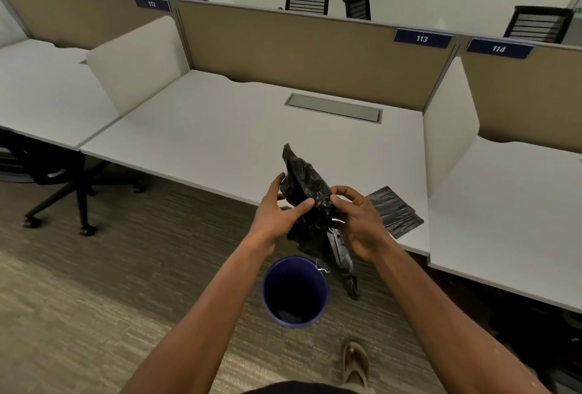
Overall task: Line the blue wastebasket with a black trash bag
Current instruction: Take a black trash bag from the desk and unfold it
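A blue wastebasket (295, 291) stands upright on the carpet in front of the desk, open at the top, with no liner in it. Above it I hold a crumpled black trash bag (310, 201) in both hands. My left hand (278, 209) grips its left side with the thumb across the front. My right hand (357, 220) pinches its right side. A loose tail of the bag hangs down beside the basket's right rim.
A white desk (220, 138) with beige partitions lies ahead; a stack of folded black bags (395, 211) rests near its front edge. A black office chair (67, 182) stands left under the neighbouring desk. My sandalled foot (356, 363) is on the carpet behind the basket.
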Tool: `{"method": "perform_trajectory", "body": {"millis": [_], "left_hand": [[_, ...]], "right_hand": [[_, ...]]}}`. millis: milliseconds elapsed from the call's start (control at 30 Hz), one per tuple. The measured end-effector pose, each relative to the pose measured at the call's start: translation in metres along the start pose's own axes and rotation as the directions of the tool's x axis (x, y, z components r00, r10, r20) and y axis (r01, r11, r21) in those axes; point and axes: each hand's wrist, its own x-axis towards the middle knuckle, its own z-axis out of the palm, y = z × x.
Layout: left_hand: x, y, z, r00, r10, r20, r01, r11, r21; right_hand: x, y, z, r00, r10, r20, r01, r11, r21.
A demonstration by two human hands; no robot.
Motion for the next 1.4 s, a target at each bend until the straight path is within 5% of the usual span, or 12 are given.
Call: {"method": "perform_trajectory", "body": {"millis": [200, 367, 533, 767, 933, 1200, 1400], "left_hand": [[-0.007, -0.014, -0.018, 0.991, -0.133, 0.018, 0.134, 0.987, -0.092], [-0.005, -0.025, -0.04, 0.991, -0.133, -0.03, 0.135, 0.988, 0.068], [-0.008, -0.036, -0.049, 0.994, -0.084, -0.066, 0.089, 0.993, 0.072], [-0.023, -0.062, -0.034, 0.943, -0.236, 0.233, 0.247, 0.969, -0.018], [-0.015, -0.08, -0.049, 0.969, -0.242, -0.057, 0.242, 0.97, -0.013], [-0.014, -0.113, -0.102, 0.914, -0.31, -0.261, 0.329, 0.944, 0.032], [-0.01, -0.112, -0.102, 0.878, -0.446, -0.17, 0.401, 0.883, -0.244]], "right_hand": [[-0.004, 0.01, 0.001, 1.0, 0.016, 0.0, -0.016, 0.993, 0.121], [-0.003, 0.014, -0.008, 0.997, 0.066, -0.046, -0.058, 0.987, 0.15], [-0.005, 0.02, -0.009, 0.997, 0.067, -0.026, -0.068, 0.998, -0.02], [-0.003, 0.029, 0.012, 0.996, -0.089, 0.031, 0.095, 0.951, -0.295], [0.0, 0.035, 0.007, 0.989, -0.141, -0.035, 0.113, 0.898, -0.424], [-0.006, 0.065, -0.035, 0.941, 0.029, -0.338, -0.209, 0.835, -0.508], [0.0, 0.084, -0.03, 0.889, 0.179, -0.421, -0.402, 0.744, -0.534]]}}
